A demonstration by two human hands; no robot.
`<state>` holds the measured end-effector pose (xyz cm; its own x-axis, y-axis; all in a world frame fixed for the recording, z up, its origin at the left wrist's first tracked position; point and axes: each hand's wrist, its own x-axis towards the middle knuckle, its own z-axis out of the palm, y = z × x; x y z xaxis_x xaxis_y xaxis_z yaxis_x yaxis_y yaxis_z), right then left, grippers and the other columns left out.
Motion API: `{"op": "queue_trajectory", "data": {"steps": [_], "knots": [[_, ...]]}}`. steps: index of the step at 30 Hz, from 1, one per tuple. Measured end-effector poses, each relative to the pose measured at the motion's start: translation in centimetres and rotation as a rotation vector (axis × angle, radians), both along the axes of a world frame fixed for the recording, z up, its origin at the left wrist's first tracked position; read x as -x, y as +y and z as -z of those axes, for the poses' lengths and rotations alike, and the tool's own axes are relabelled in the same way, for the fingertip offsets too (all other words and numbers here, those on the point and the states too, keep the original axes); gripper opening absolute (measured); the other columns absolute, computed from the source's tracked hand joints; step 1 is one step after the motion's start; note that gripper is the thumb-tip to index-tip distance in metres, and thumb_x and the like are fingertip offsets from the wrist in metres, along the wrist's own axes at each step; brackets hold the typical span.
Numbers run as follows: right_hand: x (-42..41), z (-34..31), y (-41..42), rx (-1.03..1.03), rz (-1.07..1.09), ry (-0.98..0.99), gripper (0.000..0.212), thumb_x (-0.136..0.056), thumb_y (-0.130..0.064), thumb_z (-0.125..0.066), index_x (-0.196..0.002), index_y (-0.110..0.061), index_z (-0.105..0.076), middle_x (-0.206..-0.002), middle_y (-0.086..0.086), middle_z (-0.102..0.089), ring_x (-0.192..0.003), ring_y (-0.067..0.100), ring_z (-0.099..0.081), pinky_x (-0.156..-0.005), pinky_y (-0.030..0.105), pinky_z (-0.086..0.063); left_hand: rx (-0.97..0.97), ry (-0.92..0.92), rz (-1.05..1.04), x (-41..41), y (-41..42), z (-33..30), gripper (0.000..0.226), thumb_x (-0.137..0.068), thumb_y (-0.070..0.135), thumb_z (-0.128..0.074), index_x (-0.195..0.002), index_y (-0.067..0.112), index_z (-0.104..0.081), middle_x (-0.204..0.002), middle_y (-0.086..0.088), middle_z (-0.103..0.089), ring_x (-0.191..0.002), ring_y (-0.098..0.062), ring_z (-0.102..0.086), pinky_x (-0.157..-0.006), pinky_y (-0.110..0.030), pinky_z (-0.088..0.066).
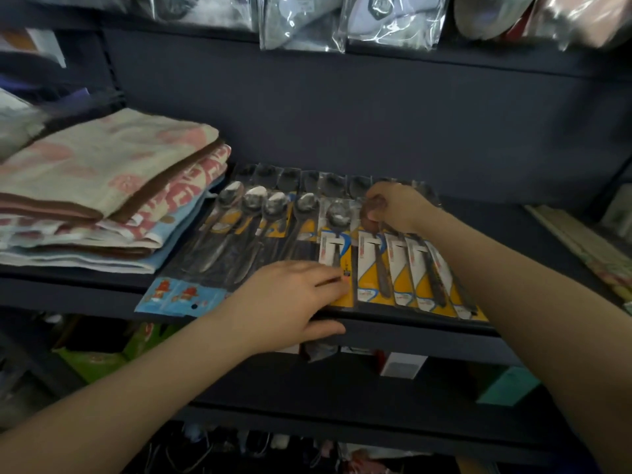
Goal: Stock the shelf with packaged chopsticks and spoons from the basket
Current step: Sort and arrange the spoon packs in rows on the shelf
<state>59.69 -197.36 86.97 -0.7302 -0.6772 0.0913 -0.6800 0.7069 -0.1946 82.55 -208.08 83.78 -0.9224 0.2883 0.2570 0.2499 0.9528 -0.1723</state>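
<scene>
Several packaged spoons (371,265) on yellow-and-white cards lie fanned side by side on the dark shelf (410,333). More spoon packs (253,213) lie to their left, overlapping blue-ended packs (171,295) that stick out past the shelf edge. My right hand (393,208) pinches the top of a spoon pack at the bowl end. My left hand (290,299) rests flat on the lower ends of the packs, thumb under the shelf lip. The basket is out of view.
A stack of folded towels (102,189) fills the left of the shelf. Plastic-bagged goods (301,22) hang above. Flat patterned items (581,248) lie at the far right. Boxes (403,366) and green packs (95,357) sit on the shelf below.
</scene>
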Motion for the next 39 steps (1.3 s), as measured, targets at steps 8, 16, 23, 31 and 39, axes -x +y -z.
{"op": "queue_trajectory", "data": {"steps": [8, 16, 23, 31, 39], "knots": [[2.0, -1.8, 5.6, 0.121, 0.006, -0.034, 0.042, -0.099, -0.026, -0.042, -0.139, -0.012, -0.044, -0.143, 0.010, -0.048, -0.129, 0.028, -0.045, -0.103, 0.031, -0.034, -0.035, 0.034, -0.077, 0.9, 2.5, -0.5, 0.063, -0.081, 0.060, -0.030, -0.121, 0.021, -0.060, -0.123, 0.000, -0.064, -0.104, -0.015, -0.066, -0.078, -0.029, -0.055], [1.6, -0.1, 4.6, 0.010, -0.157, -0.115, 0.049, -0.097, -0.033, -0.045, -0.142, -0.015, -0.036, -0.143, 0.013, -0.045, -0.128, 0.029, -0.047, -0.107, 0.038, -0.038, -0.160, -0.227, -0.232, 4.0, 4.1, 0.3, 0.072, -0.084, 0.067, -0.011, -0.147, 0.032, -0.012, -0.158, 0.006, -0.011, -0.144, -0.012, -0.011, -0.117, -0.029, -0.017], [2.6, 1.6, 6.1, 0.036, -0.189, -0.044, 0.053, -0.092, -0.030, -0.053, -0.141, -0.018, -0.034, -0.134, 0.014, -0.048, -0.123, 0.034, -0.046, -0.105, 0.048, -0.036, -0.348, -0.124, -0.242, 3.6, 5.0, 1.1, 0.086, -0.072, 0.071, -0.017, -0.143, 0.025, -0.032, -0.143, -0.002, -0.039, -0.133, -0.018, -0.035, -0.106, -0.028, -0.033], [4.1, 0.8, 8.2, 0.085, -0.111, -0.047, 0.052, -0.098, -0.035, -0.040, -0.146, -0.016, -0.030, -0.150, 0.015, -0.034, -0.138, 0.033, -0.031, -0.112, 0.047, -0.028, -0.407, -0.173, -0.314, 4.1, 6.4, -0.7, 0.057, -0.092, 0.055, -0.032, -0.144, 0.031, -0.027, -0.151, 0.010, -0.022, -0.136, -0.010, -0.027, -0.108, -0.027, -0.030], [5.8, 1.4, 10.5, 0.169, -0.064, -0.136, 0.040, -0.092, -0.026, -0.054, -0.130, -0.015, -0.051, -0.130, 0.011, -0.056, -0.120, 0.031, -0.051, -0.102, 0.044, -0.041, -0.226, -0.312, -0.251, 6.0, 9.0, -1.1, 0.068, -0.088, 0.060, -0.034, -0.147, 0.032, -0.015, -0.157, 0.015, -0.008, -0.142, -0.006, -0.014, -0.113, -0.025, -0.020]]}}
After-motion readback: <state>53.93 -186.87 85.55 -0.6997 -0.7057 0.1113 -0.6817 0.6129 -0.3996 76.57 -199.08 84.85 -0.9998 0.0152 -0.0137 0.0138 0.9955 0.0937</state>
